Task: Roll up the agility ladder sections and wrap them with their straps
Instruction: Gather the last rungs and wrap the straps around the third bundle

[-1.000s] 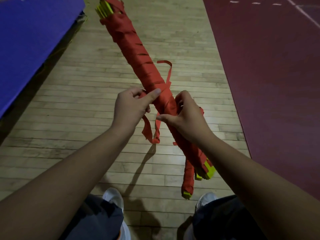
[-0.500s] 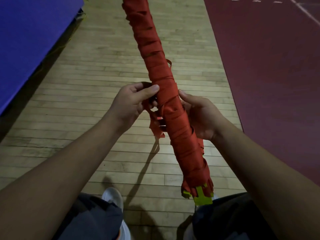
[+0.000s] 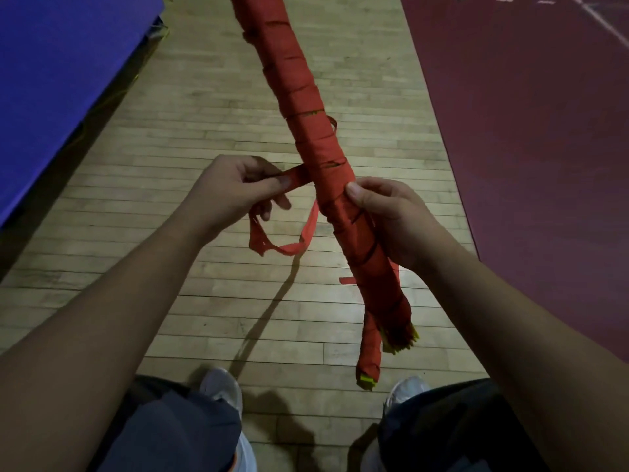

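Above the wooden floor (image 3: pixel 204 131), my right hand (image 3: pixel 384 216) grips the rolled agility ladder (image 3: pixel 306 107) in mid-air while my left hand (image 3: pixel 231 189) pinches its loose strap (image 3: pixel 296 177) sideways; if that tension slackens, I judge the wraps could unwind.

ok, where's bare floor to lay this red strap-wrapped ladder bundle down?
Widest bare patch: light wooden plank floor between the blue mat and the red strap-wrapped ladder bundle. Narrower strip between bundle and dark red court surface, itself bare. Crowded by the grey shoes and the loose red strap loop below the left hand.
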A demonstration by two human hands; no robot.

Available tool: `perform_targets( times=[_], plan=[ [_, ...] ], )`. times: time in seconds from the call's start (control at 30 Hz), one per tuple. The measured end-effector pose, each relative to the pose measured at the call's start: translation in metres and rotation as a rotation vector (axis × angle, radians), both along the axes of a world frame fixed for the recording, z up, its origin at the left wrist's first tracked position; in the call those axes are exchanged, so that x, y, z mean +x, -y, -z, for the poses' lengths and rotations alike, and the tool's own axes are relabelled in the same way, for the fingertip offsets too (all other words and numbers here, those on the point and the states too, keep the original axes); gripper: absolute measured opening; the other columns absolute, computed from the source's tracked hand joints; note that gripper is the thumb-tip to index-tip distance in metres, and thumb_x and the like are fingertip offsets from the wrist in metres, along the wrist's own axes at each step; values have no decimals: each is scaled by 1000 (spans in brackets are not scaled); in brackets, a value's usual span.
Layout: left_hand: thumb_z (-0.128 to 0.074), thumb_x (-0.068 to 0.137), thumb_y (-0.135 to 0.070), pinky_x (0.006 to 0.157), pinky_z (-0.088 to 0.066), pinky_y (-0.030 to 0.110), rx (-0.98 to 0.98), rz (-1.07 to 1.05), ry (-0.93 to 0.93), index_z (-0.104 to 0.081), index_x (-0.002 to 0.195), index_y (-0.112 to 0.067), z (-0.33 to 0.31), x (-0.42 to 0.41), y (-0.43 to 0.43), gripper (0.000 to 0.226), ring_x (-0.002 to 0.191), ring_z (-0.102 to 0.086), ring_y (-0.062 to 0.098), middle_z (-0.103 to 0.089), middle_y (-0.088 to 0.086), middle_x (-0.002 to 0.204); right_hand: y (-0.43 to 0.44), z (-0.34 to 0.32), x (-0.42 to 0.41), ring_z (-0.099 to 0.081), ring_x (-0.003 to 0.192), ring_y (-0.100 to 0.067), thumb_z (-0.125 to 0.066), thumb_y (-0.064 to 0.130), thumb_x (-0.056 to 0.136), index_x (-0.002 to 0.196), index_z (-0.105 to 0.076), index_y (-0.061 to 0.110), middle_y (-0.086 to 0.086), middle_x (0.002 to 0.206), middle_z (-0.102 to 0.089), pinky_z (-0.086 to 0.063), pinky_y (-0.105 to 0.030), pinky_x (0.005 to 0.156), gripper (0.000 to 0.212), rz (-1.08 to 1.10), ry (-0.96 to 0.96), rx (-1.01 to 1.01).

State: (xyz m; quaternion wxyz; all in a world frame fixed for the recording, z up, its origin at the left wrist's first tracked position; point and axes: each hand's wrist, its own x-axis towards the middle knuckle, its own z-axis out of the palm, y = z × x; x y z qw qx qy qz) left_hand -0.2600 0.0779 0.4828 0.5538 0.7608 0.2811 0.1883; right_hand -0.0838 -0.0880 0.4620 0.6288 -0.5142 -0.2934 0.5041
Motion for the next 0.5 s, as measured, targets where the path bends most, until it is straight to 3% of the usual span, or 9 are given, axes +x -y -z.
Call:
perform_targets(
  times=[0.1,0.2,0.33,0.5],
  plan=[
    [-68,95,-21,59,-45,27,-20,-56,93,-74,93,-6,1,8,8,16,56,-58,18,-76,14,82,-4,6,-4,-64,80,-35,-76,18,88,108,-62,-10,-22,95,-65,-58,-44,68,37,147,148,-91],
    [-75,89,-37,56,-45,23,11,-165,66,-73,80,-11,8,16,19,28,52,-59,14,-68,11,61,-7,10,-13,-71,80,-38,-83,28,82,102,-62,0,-16,94,-67,-61,-56,68,40,195,425,-237],
    [-77,84,-47,59,-42,28,18,-333,36,-68,68,-21,22,19,28,32,47,-53,9,-62,2,51,-11,14,-30,-70,82,-23,-85,42,77,100,-57,14,-6,93,-69,-60,-46,74,45,222,686,-343],
    [-76,88,-36,58,-43,27,-65,-306,118,-69,68,-21,16,17,23,25,51,-52,11,-60,-4,53,-10,11,-26,-64,76,-12,-74,44,88,98,-60,10,-4,91,-68,-53,-32,67,39,191,687,-250]
  ],
)
